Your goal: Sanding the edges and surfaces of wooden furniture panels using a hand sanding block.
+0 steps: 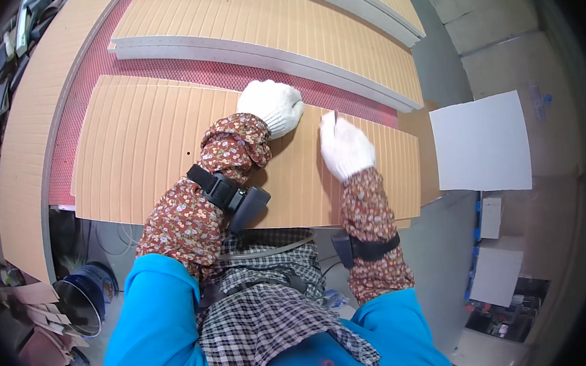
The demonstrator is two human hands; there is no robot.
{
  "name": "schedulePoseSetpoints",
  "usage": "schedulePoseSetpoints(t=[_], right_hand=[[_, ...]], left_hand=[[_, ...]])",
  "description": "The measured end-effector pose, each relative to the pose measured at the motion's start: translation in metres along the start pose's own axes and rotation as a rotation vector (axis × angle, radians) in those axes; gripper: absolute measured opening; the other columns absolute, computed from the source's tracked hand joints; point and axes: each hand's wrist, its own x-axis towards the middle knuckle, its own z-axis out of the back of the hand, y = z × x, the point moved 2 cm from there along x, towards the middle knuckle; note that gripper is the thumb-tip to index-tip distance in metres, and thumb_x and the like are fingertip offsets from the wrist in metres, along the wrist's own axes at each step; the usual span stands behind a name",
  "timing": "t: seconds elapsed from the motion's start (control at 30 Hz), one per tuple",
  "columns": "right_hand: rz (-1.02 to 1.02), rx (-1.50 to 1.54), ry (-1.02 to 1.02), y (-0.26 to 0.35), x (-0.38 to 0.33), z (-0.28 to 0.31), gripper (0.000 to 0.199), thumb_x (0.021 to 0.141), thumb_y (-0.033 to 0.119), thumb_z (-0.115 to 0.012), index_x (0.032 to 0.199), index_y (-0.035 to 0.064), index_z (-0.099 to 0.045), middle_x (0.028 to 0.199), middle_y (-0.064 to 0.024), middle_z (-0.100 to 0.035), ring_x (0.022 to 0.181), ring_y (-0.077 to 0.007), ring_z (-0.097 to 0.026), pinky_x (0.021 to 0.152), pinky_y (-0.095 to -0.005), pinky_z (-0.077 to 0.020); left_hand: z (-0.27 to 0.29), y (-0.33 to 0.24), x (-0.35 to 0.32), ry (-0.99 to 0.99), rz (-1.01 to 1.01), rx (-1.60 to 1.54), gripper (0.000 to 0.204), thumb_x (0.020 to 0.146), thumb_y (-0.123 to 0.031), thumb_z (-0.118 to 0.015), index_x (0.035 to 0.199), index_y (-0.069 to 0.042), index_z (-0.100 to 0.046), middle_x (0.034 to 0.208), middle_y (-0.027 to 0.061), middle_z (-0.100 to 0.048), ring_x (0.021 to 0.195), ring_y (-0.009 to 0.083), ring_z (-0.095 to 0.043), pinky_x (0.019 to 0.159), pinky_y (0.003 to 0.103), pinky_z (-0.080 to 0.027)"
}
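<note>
A tan ribbed board (145,146) lies flat across the table in front of me, with a small dark hole in its left part. My left hand (271,107), in a white knit glove, is closed at the board's far edge; its fingers curl out of sight. To its right, my right hand (346,146), gloved the same way, rests over the board with fingers pressed together. A thin dark line shows at its fingertips, too small to name. Black straps with dark devices sit around both patterned sleeves.
Stacks of tan ribbed boards with grey edges (260,27) lie beyond, on red mesh (113,83). Another board (22,156) runs along the left. A blue bucket (95,288) stands at lower left. White sheets (483,144) are at right.
</note>
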Motion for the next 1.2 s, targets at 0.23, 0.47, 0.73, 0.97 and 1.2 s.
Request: schedulePoseSetpoints(t=[0.23,0.47,0.73,0.97,1.2], right_hand=[[0.038,0.002,-0.045,-0.009,-0.123,-0.015,0.037,0.109,0.034,-0.047,0.099,0.0037,-0.065,0.072,-0.0227,-0.070,0.063,-0.0395,-0.071,0.056,-0.0529,-0.0552],[-0.016,0.116,-0.112,-0.014,-0.191,-0.022,0.034,0.105,0.034,-0.058,0.088,0.0053,-0.065,0.055,-0.0159,-0.064,0.052,-0.0360,-0.068,0.050,-0.0500,-0.0536],[-0.106,0.271,-0.244,-0.034,-0.183,-0.019,0.037,0.104,0.037,-0.059,0.082,0.0068,-0.064,0.058,-0.0173,-0.065,0.057,-0.0384,-0.069,0.056,-0.0527,-0.0550],[-0.123,0.352,-0.284,-0.057,-0.172,-0.027,0.037,0.104,0.035,-0.059,0.081,0.0065,-0.062,0.057,-0.0176,-0.063,0.055,-0.0377,-0.068,0.051,-0.0508,-0.0528],[-0.092,0.388,-0.291,-0.068,-0.171,-0.040,0.031,0.104,0.032,-0.058,0.088,0.0047,-0.061,0.059,-0.0153,-0.064,0.055,-0.0348,-0.069,0.050,-0.0487,-0.0534]], left_hand=[[0.001,0.003,0.004,-0.032,-0.005,-0.022,0.031,0.093,-0.034,-0.057,0.090,-0.013,-0.079,0.091,0.0184,-0.076,0.088,0.0387,-0.074,0.086,0.051,-0.058],[0.006,0.010,0.000,-0.070,-0.073,0.020,0.030,0.093,-0.033,-0.059,0.098,-0.013,-0.081,0.101,0.0182,-0.075,0.100,0.0389,-0.072,0.092,0.052,-0.056],[0.112,0.068,-0.118,-0.419,0.308,0.311,0.046,0.093,-0.033,-0.066,0.128,-0.002,-0.070,0.131,0.0232,-0.067,0.123,0.0404,-0.063,0.108,0.047,-0.049],[0.127,0.139,-0.219,-0.492,0.723,0.405,0.057,0.094,-0.044,-0.067,0.139,-0.009,-0.065,0.133,0.0213,-0.066,0.126,0.0404,-0.061,0.107,0.050,-0.049],[0.117,0.127,-0.214,-0.580,0.709,0.511,0.044,0.089,-0.041,-0.068,0.112,-0.005,-0.071,0.105,0.0217,-0.069,0.100,0.0411,-0.065,0.087,0.055,-0.051]])
